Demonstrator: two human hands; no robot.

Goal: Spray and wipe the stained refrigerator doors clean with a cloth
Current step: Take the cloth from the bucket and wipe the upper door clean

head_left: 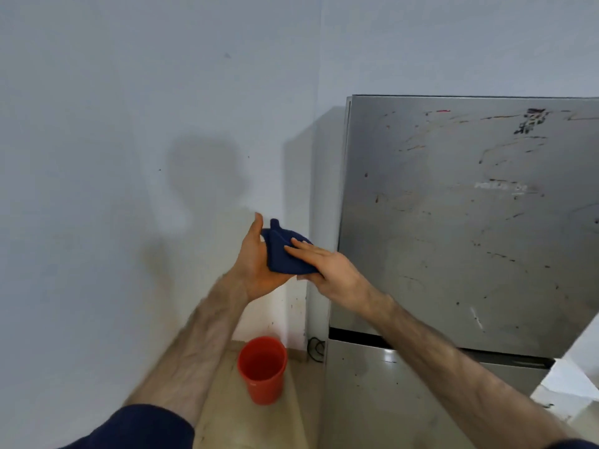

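Refrigerator doors (470, 222), streaked and spotted, fill your 3 o'clock side; their left edge stands just beside your hands, bare wall open at 9 o'clock. Your left hand (256, 267) cups the dark blue cloth (282, 251) from below, thumb up; your right hand (327, 270) lies flat-fingered on it. A red bucket (262, 369) sits at 6 o'clock.

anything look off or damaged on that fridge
The grey metal upper refrigerator door is covered in dark streaks and specks, with a black scribble near its top. It looks stained, not dented. The lower door shows a few specks too.
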